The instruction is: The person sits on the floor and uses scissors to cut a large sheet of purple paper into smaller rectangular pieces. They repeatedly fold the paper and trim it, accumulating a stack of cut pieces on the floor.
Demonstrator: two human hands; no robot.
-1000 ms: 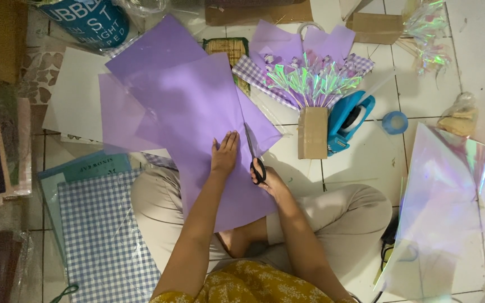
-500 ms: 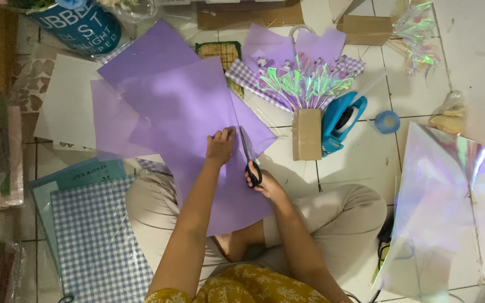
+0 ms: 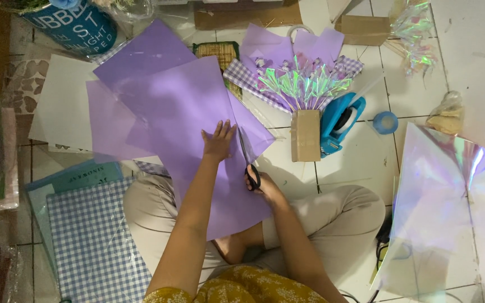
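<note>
My left hand lies flat, fingers spread, on a large purple paper sheet that rests over my lap and the tiled floor. My right hand grips black-handled scissors, whose blades point away from me and cut into the sheet just right of my left hand. More purple sheets lie fanned out under and behind the one being cut.
A bouquet of iridescent foil flowers on purple wrapping, a brown cardboard block, a blue tape dispenser and a blue tape roll lie ahead. Iridescent film lies right, gingham paper left, a teal bucket far left.
The scissors have advanced farther up the purple sheet, and my left hand has slid forward along with them. The view has shifted slightly.
</note>
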